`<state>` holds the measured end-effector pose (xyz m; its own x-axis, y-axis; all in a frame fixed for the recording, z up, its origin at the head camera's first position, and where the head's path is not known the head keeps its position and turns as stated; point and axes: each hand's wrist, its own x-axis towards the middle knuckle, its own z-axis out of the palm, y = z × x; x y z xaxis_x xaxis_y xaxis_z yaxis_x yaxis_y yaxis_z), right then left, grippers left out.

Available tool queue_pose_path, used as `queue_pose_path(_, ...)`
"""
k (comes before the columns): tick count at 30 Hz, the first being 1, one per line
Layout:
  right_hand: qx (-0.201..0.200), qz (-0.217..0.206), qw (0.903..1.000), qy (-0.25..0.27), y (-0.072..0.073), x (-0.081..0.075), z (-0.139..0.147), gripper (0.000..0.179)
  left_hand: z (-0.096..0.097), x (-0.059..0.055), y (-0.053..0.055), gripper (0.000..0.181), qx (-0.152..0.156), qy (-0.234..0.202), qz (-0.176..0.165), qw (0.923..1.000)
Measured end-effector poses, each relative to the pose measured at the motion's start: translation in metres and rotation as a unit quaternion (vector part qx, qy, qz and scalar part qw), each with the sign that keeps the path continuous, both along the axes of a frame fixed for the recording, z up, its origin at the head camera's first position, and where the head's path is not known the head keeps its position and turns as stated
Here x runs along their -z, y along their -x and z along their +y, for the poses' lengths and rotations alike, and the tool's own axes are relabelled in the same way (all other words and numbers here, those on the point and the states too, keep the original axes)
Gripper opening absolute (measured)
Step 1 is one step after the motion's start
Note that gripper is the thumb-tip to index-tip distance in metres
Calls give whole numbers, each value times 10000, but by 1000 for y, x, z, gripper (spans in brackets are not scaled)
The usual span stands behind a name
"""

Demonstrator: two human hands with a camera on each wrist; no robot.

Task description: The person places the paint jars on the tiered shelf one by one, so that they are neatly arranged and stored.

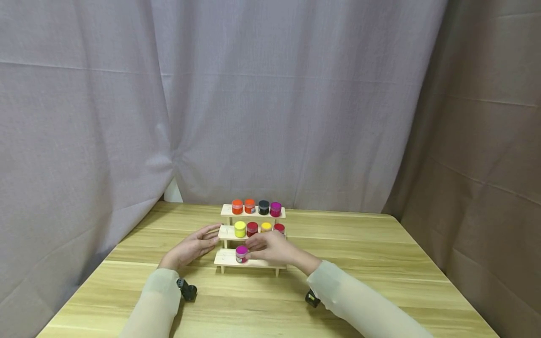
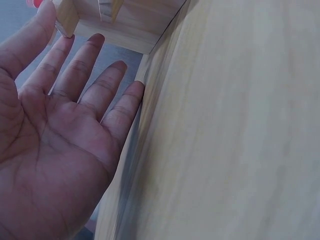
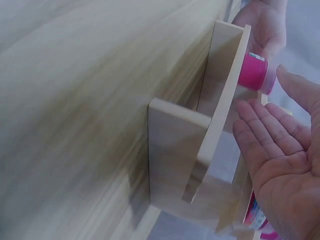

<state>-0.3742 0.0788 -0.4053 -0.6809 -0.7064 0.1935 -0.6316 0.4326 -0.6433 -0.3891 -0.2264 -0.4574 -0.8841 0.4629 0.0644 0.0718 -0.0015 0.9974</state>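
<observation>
A three-step wooden stand (image 1: 262, 264) holds small lidded jars. One magenta jar (image 1: 241, 254) stands upright on its lowest step, seen side-on as a pink jar (image 3: 254, 73) in the right wrist view. My right hand (image 1: 270, 247) is just right of this jar, thumb tip close to its lid and fingers extended, with nothing in its grasp. Relaxed and spread, the fingers of my left hand (image 1: 192, 246) reach the left end of the middle step; in the left wrist view the palm of the left hand (image 2: 65, 135) is bare and the fingertips are by the wood.
On the middle step are a yellow jar (image 1: 240, 229), a dark red jar (image 1: 252, 228), an orange-yellow jar (image 1: 266, 227) and a red jar (image 1: 279, 228). The top step carries two orange jars (image 1: 237, 206), a black jar (image 1: 264, 207) and a purple jar (image 1: 275, 209). Curtains (image 1: 296, 117) hang behind the table (image 1: 359, 263).
</observation>
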Motion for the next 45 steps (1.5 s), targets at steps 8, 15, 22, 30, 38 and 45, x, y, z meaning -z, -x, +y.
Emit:
queue_pose_path(8, -88, -204, 9995, 213, -2, -2, 21, 40, 0, 1, 0, 64, 14, -30, 41, 10000)
queue_pose_path(15, -124, -135, 9997, 159, -7, -6, 46, 42, -1, 1, 0, 64, 42, -15, 60, 10000)
queue_pose_path(22, -203, -154, 9994, 232, -17, -15, 83, 43, -1, 2, 1, 65, 34, 40, 73, 10000)
queue_pose_path(30, -390, -240, 9989, 70, -19, -16, 135, 37, -2, 2, 1, 65, 39, 74, 113, 9999)
queue_pose_path(38, -687, -862, 9938, 173, -5, 7, 182, 33, -4, -1, 0, 64, -35, 184, 132, 9997)
queue_pose_path(45, -1061, -1408, 9841, 199, 5, 25, 205, 32, -4, -2, 1, 63, 81, 146, 188, 9997)
